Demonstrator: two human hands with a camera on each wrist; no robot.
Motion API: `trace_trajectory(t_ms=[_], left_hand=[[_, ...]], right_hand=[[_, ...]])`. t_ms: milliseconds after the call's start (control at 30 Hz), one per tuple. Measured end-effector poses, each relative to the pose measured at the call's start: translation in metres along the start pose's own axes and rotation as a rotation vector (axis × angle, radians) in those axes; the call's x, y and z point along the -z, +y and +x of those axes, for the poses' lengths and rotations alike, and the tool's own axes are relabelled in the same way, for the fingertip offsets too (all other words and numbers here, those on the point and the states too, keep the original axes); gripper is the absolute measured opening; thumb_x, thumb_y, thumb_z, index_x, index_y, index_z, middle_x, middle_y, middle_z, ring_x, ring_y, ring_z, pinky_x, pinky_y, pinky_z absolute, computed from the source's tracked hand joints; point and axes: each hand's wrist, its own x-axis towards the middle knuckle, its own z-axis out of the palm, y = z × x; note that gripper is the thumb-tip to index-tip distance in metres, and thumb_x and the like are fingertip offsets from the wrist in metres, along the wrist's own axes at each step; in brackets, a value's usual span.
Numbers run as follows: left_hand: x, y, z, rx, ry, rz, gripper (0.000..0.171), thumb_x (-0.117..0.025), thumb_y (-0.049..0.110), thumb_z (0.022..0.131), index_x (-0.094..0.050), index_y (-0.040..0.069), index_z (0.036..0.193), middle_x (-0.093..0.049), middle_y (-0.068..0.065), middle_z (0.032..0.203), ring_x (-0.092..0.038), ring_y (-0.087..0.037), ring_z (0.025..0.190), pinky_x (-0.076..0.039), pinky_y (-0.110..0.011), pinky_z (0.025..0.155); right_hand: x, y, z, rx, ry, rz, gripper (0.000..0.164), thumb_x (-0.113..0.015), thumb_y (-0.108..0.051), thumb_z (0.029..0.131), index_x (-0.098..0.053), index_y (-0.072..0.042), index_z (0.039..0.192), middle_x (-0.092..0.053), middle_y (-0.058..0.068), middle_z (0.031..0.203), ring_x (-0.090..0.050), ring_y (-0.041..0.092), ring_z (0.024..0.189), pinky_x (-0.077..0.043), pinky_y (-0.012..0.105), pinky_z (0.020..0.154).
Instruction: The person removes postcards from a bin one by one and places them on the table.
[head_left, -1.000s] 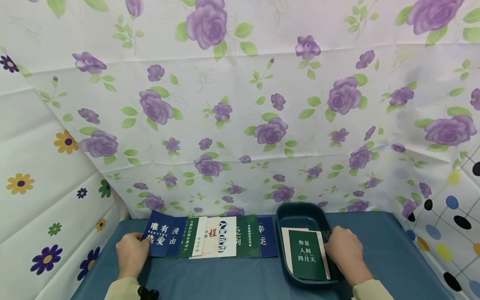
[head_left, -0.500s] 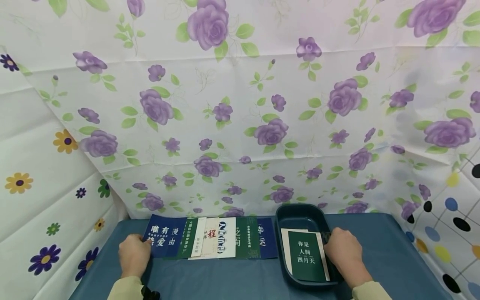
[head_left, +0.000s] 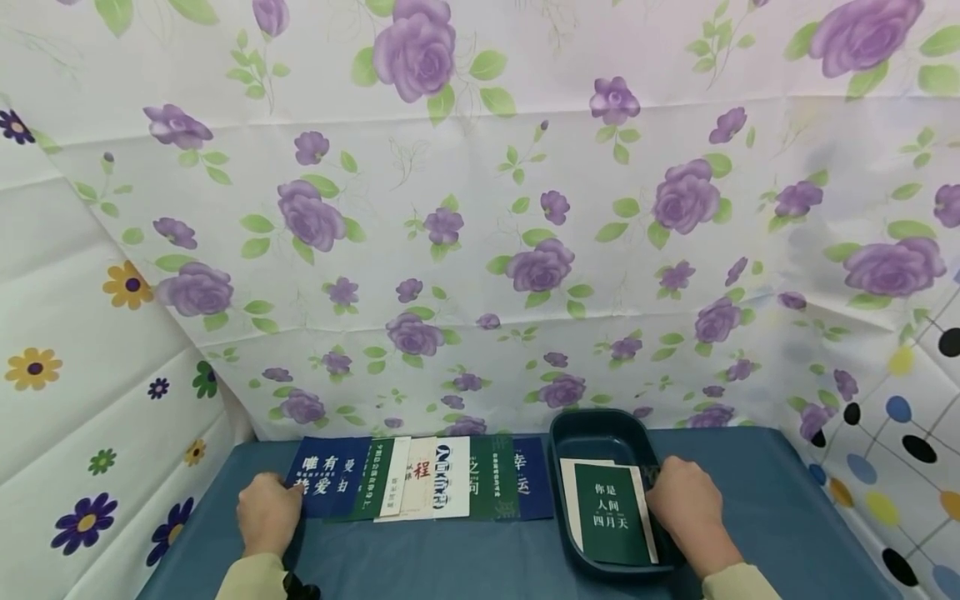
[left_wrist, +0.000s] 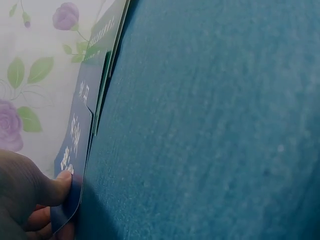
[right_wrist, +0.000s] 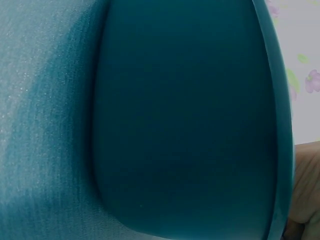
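Observation:
My left hand point(head_left: 268, 512) pinches the left end of a dark blue card point(head_left: 318, 492) with white characters. In the left wrist view the thumb point(left_wrist: 62, 187) presses on the card's face, fingers behind it. This card is the leftmost in an overlapping row of blue, green and cream cards point(head_left: 487, 483). My right hand point(head_left: 686, 508) reaches over the right rim of a dark teal tray point(head_left: 600, 421), pinching the edge of a dark patterned card point(head_left: 651, 475). A green card point(head_left: 611, 517) with white characters lies over white ones in the tray.
A blue cloth point(head_left: 450, 562) covers the table. Flower-printed sheeting point(head_left: 480, 250) rises behind the cards, with more printed sheeting on the left point(head_left: 90, 400) and the right point(head_left: 907, 467). The tray stands right beside the row's right end.
The blue card at the left end has come down from a raised tilt and lies more level with the row. My left hand has shifted slightly right; the right hand has barely moved.

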Motion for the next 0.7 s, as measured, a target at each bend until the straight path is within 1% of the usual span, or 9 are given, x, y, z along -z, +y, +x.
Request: trace_trajectory(t_ms=[100,167,333,400,467,500,567,633,700], left_hand=[[0.001,0.0,0.0,0.008,0.0,-0.01,0.031,-0.067,0.014,0.081,-0.06,-0.011,0.097,-0.059,-0.028,0.092,-0.056,-0.042,0.085,-0.044,-0.053,0.069],[0.001,-0.001,0.0,0.002,0.011,0.004,0.029,-0.068,0.015,0.08,-0.061,-0.009,0.095,-0.059,-0.027,0.091,-0.057,-0.041,0.083,-0.044,-0.053,0.068],[0.001,0.002,0.0,-0.041,0.029,0.036,0.023,-0.068,0.013,0.079,-0.061,-0.006,0.091,-0.06,-0.024,0.089,-0.057,-0.038,0.08,-0.044,-0.053,0.066],[0.001,0.004,0.0,-0.055,0.034,0.022,0.023,-0.066,0.012,0.08,-0.061,-0.006,0.094,-0.059,-0.025,0.092,-0.057,-0.039,0.083,-0.043,-0.053,0.067],[0.003,0.007,-0.002,-0.075,0.051,-0.005,0.023,-0.064,0.012,0.083,-0.061,-0.005,0.098,-0.059,-0.025,0.096,-0.056,-0.04,0.086,-0.042,-0.054,0.069],[0.004,0.009,-0.004,-0.093,0.067,-0.025,0.023,-0.063,0.012,0.084,-0.061,-0.004,0.099,-0.059,-0.025,0.096,-0.055,-0.041,0.088,-0.042,-0.054,0.07],[0.008,0.017,-0.009,-0.152,0.112,-0.066,0.023,-0.062,0.013,0.085,-0.062,-0.003,0.101,-0.059,-0.024,0.097,-0.055,-0.041,0.089,-0.042,-0.054,0.071],[0.012,0.03,-0.015,-0.226,0.165,-0.11,0.023,-0.061,0.014,0.086,-0.063,-0.002,0.102,-0.059,-0.021,0.096,-0.055,-0.04,0.089,-0.042,-0.054,0.072],[0.017,0.047,-0.021,-0.31,0.223,-0.151,0.023,-0.063,0.015,0.086,-0.064,-0.001,0.102,-0.06,-0.019,0.095,-0.055,-0.038,0.088,-0.042,-0.053,0.072]], right_hand=[[0.001,-0.001,0.0,0.006,0.003,0.001,0.025,-0.067,-0.019,0.077,-0.06,0.002,0.088,-0.055,0.012,0.072,-0.053,0.025,0.06,-0.044,0.044,0.049],[0.002,-0.001,0.0,0.008,-0.006,0.0,0.025,-0.067,-0.018,0.077,-0.06,0.002,0.089,-0.055,0.012,0.072,-0.053,0.025,0.06,-0.045,0.044,0.049],[0.002,-0.002,-0.001,-0.002,-0.015,-0.004,0.025,-0.067,-0.018,0.077,-0.06,0.002,0.089,-0.056,0.013,0.072,-0.053,0.026,0.06,-0.045,0.044,0.05],[0.001,-0.002,0.0,-0.006,-0.015,0.0,0.024,-0.067,-0.019,0.077,-0.061,0.001,0.087,-0.056,0.012,0.072,-0.053,0.025,0.059,-0.045,0.044,0.049],[0.0,-0.003,0.0,-0.002,-0.02,0.006,0.021,-0.067,-0.019,0.077,-0.061,0.0,0.084,-0.055,0.011,0.07,-0.052,0.024,0.058,-0.044,0.043,0.048],[0.0,-0.003,0.0,0.001,-0.021,0.008,0.02,-0.067,-0.019,0.078,-0.061,-0.001,0.083,-0.055,0.011,0.069,-0.052,0.024,0.057,-0.044,0.043,0.048],[-0.001,-0.002,0.0,0.007,-0.016,0.011,0.018,-0.067,-0.018,0.078,-0.061,-0.001,0.082,-0.054,0.01,0.068,-0.052,0.024,0.056,-0.044,0.043,0.047],[-0.001,-0.001,0.001,0.009,-0.01,0.01,0.019,-0.067,-0.017,0.078,-0.06,-0.001,0.083,-0.054,0.01,0.067,-0.052,0.024,0.056,-0.044,0.043,0.047],[-0.001,0.0,0.0,0.007,-0.003,0.008,0.02,-0.067,-0.017,0.077,-0.06,0.0,0.085,-0.054,0.011,0.068,-0.052,0.024,0.057,-0.044,0.043,0.048]])
